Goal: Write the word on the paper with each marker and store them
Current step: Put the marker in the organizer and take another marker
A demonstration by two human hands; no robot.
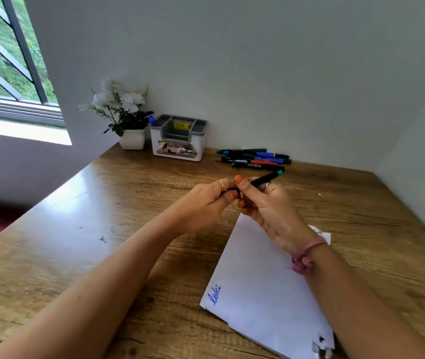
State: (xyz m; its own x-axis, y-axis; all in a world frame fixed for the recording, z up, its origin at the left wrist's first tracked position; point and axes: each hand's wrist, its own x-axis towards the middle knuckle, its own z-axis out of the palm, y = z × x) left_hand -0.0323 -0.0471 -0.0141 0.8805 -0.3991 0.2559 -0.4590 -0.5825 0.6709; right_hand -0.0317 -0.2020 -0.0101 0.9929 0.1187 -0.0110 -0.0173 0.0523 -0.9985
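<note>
Head view: both hands hold one black marker (255, 182) over the desk's middle, left hand (206, 200) pinching the near end, right hand (268, 206) wrapped round the barrel. Paper (263, 281) lies at the near edge, organizer (179, 137) at the far edge. Risk: cap jerks free, tip smears fingers or paper.

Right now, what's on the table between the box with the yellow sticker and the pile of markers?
Nothing: in the head view, only bare wooden table lies between the organizer box and the pile of markers.
</note>
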